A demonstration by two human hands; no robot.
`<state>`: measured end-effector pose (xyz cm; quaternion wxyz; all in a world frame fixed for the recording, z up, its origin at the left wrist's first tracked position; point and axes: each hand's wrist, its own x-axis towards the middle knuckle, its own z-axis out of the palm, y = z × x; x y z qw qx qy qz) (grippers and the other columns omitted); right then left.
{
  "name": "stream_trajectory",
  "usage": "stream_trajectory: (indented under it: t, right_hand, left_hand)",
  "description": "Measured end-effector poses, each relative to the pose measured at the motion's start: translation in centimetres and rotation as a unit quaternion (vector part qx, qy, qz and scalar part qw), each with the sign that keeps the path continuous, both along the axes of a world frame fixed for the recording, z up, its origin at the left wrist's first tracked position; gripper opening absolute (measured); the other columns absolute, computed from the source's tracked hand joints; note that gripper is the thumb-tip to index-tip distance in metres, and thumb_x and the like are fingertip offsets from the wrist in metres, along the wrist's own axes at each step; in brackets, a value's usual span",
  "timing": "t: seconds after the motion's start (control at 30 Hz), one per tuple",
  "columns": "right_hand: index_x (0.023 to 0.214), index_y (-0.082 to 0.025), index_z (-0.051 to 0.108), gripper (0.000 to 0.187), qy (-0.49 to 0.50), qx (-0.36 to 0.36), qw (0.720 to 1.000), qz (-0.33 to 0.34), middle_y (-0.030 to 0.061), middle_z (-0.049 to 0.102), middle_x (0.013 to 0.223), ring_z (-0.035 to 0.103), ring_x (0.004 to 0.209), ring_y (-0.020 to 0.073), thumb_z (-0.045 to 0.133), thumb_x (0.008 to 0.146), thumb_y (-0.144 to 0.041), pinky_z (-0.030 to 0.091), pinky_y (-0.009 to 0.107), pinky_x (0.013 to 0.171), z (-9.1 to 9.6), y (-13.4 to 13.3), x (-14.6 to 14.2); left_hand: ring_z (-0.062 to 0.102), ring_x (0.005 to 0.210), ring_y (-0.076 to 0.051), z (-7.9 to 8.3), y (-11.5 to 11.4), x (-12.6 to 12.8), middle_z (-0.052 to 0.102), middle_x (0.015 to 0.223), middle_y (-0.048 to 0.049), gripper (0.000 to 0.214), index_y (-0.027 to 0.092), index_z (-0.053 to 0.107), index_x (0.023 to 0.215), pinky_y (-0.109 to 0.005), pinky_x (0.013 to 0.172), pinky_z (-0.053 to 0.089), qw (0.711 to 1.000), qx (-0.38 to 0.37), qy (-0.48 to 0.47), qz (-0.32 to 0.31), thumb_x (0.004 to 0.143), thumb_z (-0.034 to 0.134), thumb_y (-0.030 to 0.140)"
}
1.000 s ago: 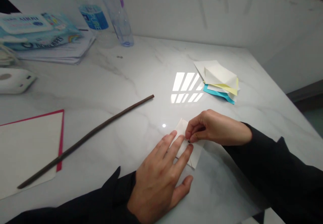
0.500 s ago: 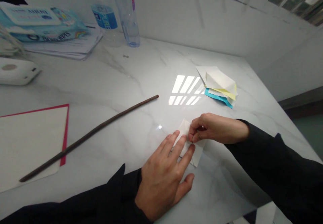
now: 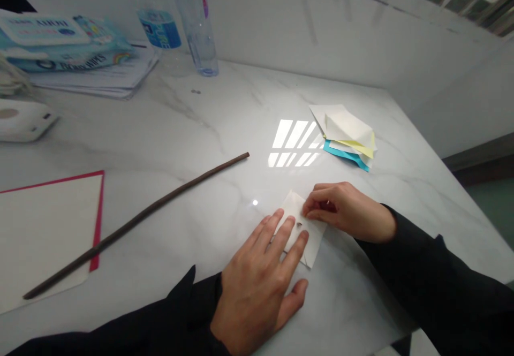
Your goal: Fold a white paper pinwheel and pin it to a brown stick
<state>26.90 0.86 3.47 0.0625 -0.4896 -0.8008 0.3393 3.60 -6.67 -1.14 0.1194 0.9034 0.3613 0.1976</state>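
A small folded piece of white paper [image 3: 314, 236] lies on the table in front of me. My left hand [image 3: 263, 278] rests flat on its left part, fingers spread. On the paper, between the left fingertips and the right hand, sits a tiny dark thing [image 3: 299, 225], too small to name. My right hand [image 3: 341, 209] is at the paper's upper right, thumb and fingertips pinched together over it. Whatever is between those fingertips, if anything, is hidden.
A long brown stick [image 3: 160, 201] lies diagonally, its near end over a cream sheet with a red edge [image 3: 44, 227]. Coloured papers [image 3: 347, 131] are piled at back right. Along the back are plastic bottles [image 3: 203, 51], a wipes pack [image 3: 60, 45] on papers, and a white device [image 3: 24, 120].
My right hand has drawn slightly right, away from the left index fingertip, uncovering the tiny dark thing on the paper. My left hand stays pressed there. The view has shifted a little.
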Motion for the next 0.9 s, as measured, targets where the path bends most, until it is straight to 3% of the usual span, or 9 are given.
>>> stream_trajectory:
  t: [0.23,0.47,0.9]
  right_hand:
    - [0.107,-0.021,0.078,0.014,0.128,0.050,0.989,0.060,0.0038,0.075,0.094,0.071,0.082,0.0136,0.070,0.097,-0.025,0.055,0.025,0.079,-1.3,-0.9,0.5]
    - [0.100,-0.020,0.079,0.012,0.161,0.088,0.979,0.087,0.0046,0.076,0.090,0.070,0.081,0.0144,0.073,0.095,-0.029,0.057,0.025,0.075,-1.6,-0.7,0.0]
    - [0.093,-0.019,0.074,0.017,0.086,0.082,0.985,0.123,0.0032,0.070,0.086,0.063,0.083,0.0156,0.061,0.102,-0.022,0.052,0.026,0.078,-1.3,-0.6,-0.3]
  left_hand:
    - [0.052,0.141,-0.037,0.4,0.2,-0.1,0.059,0.149,-0.0151,0.054,0.018,0.062,0.141,-0.052,0.110,0.053,1.000,0.019,-0.001,0.004,0.094,0.060,0.044]
    - [0.054,0.139,-0.035,0.5,0.3,0.2,0.061,0.148,-0.0140,0.051,0.019,0.064,0.138,-0.051,0.108,0.055,1.000,0.019,-0.006,0.006,0.092,0.063,0.042]
    - [0.052,0.141,-0.035,0.4,0.3,0.1,0.058,0.150,-0.0132,0.053,0.020,0.063,0.139,-0.051,0.111,0.053,1.000,0.014,-0.003,0.005,0.092,0.064,0.042]
